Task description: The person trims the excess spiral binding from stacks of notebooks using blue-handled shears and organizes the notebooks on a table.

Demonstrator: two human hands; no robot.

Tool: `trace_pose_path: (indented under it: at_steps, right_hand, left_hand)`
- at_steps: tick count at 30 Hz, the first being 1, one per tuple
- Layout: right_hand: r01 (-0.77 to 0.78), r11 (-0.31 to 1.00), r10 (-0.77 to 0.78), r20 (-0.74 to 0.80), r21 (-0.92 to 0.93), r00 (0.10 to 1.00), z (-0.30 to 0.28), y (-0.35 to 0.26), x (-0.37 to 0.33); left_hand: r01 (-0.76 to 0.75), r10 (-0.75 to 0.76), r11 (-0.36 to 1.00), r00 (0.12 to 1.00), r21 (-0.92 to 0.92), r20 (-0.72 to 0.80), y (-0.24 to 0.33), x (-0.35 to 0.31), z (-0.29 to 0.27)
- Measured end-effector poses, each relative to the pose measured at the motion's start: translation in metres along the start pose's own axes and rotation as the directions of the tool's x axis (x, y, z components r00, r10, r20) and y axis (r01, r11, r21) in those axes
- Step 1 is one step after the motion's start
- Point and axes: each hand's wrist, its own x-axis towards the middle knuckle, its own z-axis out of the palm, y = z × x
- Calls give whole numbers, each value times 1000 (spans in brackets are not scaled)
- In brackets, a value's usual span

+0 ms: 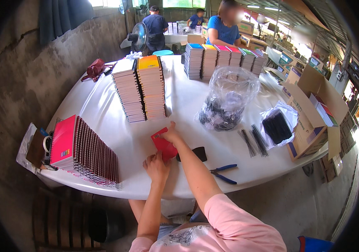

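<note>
Two stacks (152,86) ahead; left hand (157,167), right hand (172,135) hold red notebook (164,145); pliers (215,171) near

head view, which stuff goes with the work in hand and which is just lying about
Seems part of it:
- red notebook, at the left hand and right hand
- red stack
- loose coils
- pliers

Probably just lying about:
- maroon bag
- fan

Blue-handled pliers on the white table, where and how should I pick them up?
Grip the two blue handles, probably with the right hand, coming from the right. The pliers lie with their head toward the left and the handles splayed open to the right, so that end looks easiest to wrap around.
</note>
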Motion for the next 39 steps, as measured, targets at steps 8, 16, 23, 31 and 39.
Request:
trace_pose_path:
  at_steps: [8,16,23,31,39]
  right_hand:
    - [515,822,-420,354,-241,836,-50,-73,-93]
    - [739,566,-529,526,-367,666,-78,-33,-172]
    - [417,906,-376,306,-77,875,-135,1,-186]
    - [462,887,-413,449,0,792,-126,33,-179]
    - [-82,689,-366,-443,-720,818,-271,109,-89]
  left_hand:
    - [-48,69,995,964,87,-258,4,-14,-62]
    - [-223,222,942,974,-251,-32,-36,-35,-38]
    - [-51,160,896,964,-441,214,-23,-25,-76]
    - [-338,333,937,941,86,61,31,-47,-63]
    - [-319,313,947,942,-36,-121,33,-49,-38]
